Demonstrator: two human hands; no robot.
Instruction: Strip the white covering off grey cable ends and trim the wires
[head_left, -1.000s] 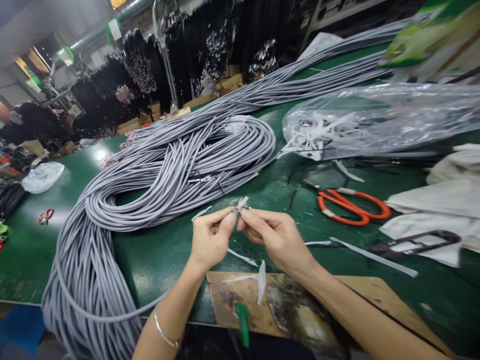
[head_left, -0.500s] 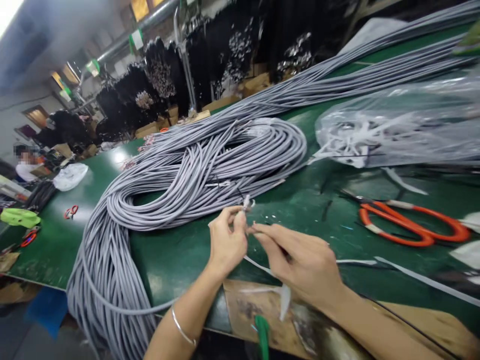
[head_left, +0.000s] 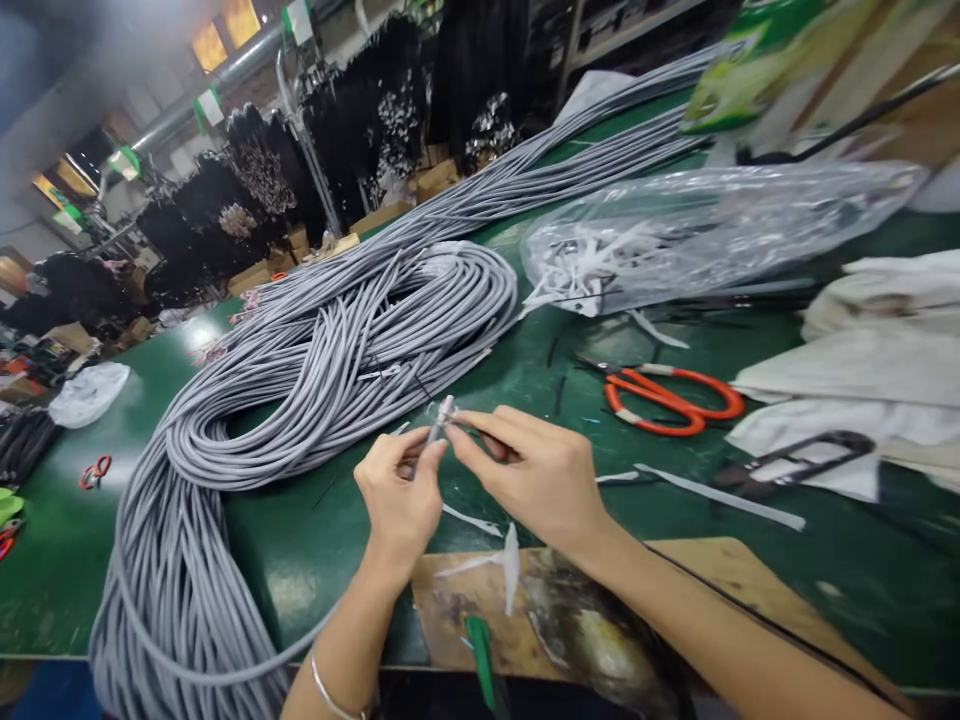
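Note:
My left hand is closed in a pinch on the end of a single grey cable, held just above the green table. My right hand meets it from the right, thumb and forefinger pinched on the cable's stripped tip, where thin wires and a shred of white wrap show. The cable trails from my left hand down over the table's front edge. A big coil of grey cables lies just beyond my hands, to the left.
Orange-handled scissors lie right of my hands, a second dark pair farther right by white sheets. A clear plastic bag of white strips sits behind. A worn wooden board with white scraps is at the front edge. Small red snips lie far left.
The camera has swung, shifting the whole scene. My hands stay together on the cable end; the right hand's fingers have closed back onto the tip after pulling slightly away.

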